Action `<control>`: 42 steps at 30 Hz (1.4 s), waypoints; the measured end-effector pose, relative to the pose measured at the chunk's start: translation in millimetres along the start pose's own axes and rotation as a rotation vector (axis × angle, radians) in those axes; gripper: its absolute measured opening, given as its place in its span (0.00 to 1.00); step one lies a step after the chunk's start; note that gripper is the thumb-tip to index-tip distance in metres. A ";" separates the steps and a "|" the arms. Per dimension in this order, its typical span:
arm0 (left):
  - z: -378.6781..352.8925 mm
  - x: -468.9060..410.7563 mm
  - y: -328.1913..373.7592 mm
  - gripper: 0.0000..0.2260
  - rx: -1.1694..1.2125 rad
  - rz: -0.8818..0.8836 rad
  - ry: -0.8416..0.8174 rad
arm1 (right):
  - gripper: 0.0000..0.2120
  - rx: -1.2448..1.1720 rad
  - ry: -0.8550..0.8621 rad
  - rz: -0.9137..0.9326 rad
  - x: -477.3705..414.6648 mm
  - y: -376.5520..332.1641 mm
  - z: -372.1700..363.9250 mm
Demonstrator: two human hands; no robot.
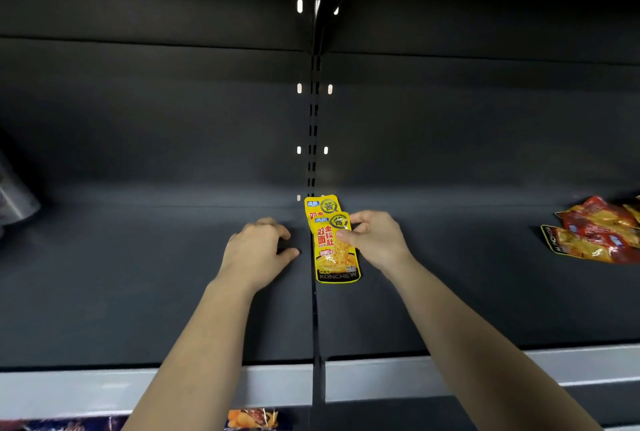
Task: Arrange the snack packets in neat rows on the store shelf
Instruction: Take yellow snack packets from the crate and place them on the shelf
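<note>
Step in hand: laying the first row. At frame centre, two yellow KONCHEW packets [335, 247] lie overlapped on the dark shelf [138, 292], beside the seam between shelf sections. The right hand [375, 240] pinches the upper packet's edge; the left hand [259, 247] rests curled on the shelf, holding nothing. Red KONCHEW packets [595, 236] lie heaped at right. Next move, in my judgement: squaring the overlap, then fetching more.

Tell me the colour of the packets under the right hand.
Yellow packets with red lettering and a black base, head view.
</note>
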State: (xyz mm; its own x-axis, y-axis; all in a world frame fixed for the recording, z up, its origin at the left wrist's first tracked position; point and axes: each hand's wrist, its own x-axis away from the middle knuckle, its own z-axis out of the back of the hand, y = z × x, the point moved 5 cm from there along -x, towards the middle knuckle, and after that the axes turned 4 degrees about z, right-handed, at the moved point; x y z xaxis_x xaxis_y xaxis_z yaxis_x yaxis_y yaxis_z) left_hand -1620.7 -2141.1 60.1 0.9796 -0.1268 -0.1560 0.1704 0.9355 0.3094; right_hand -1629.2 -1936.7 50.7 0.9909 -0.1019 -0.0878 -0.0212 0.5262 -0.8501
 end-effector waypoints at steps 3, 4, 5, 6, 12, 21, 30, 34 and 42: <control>-0.4 0.7 -0.8 0.17 0.009 0.006 -0.010 | 0.16 -0.041 -0.006 -0.005 2.2 -0.2 1.1; -0.5 0.8 -0.9 0.17 0.010 0.004 -0.012 | 0.16 -0.063 -0.009 -0.003 3.4 -1.1 2.0; -0.5 0.9 -1.0 0.17 0.010 0.002 -0.012 | 0.15 -0.092 -0.011 -0.002 4.3 -1.8 3.2; -0.6 0.8 -1.2 0.17 0.011 0.001 -0.014 | 0.13 -0.123 -0.014 -0.003 5.0 -2.2 4.5; -0.9 -0.2 -1.6 0.17 0.010 0.003 -0.014 | 0.12 -0.095 -0.080 -0.062 8.1 -1.6 3.0; -1.4 -1.1 -1.1 0.17 0.003 0.004 -0.014 | 0.21 -0.051 -0.073 -0.095 5.2 2.6 -1.4; -1.6 0.0 -1.1 0.17 0.005 0.005 -0.011 | 0.22 -0.039 -0.052 -0.096 3.6 6.3 -1.3; -1.4 0.5 -1.0 0.17 0.006 0.006 -0.009 | 0.22 -0.037 -0.055 -0.103 4.6 6.4 -0.1; 0.0 0.9 -0.6 0.17 0.007 0.006 -0.009 | 0.27 -0.001 -0.059 -0.069 7.1 2.3 -0.7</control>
State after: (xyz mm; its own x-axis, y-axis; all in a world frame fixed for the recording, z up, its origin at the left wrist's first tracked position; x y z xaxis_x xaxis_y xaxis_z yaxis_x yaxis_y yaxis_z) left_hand -1619.9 -2141.8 59.9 0.9815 -0.1238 -0.1458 0.1648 0.9341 0.3166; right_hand -1622.2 -1936.7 47.7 0.9961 -0.0882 0.0017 0.0474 0.5188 -0.8536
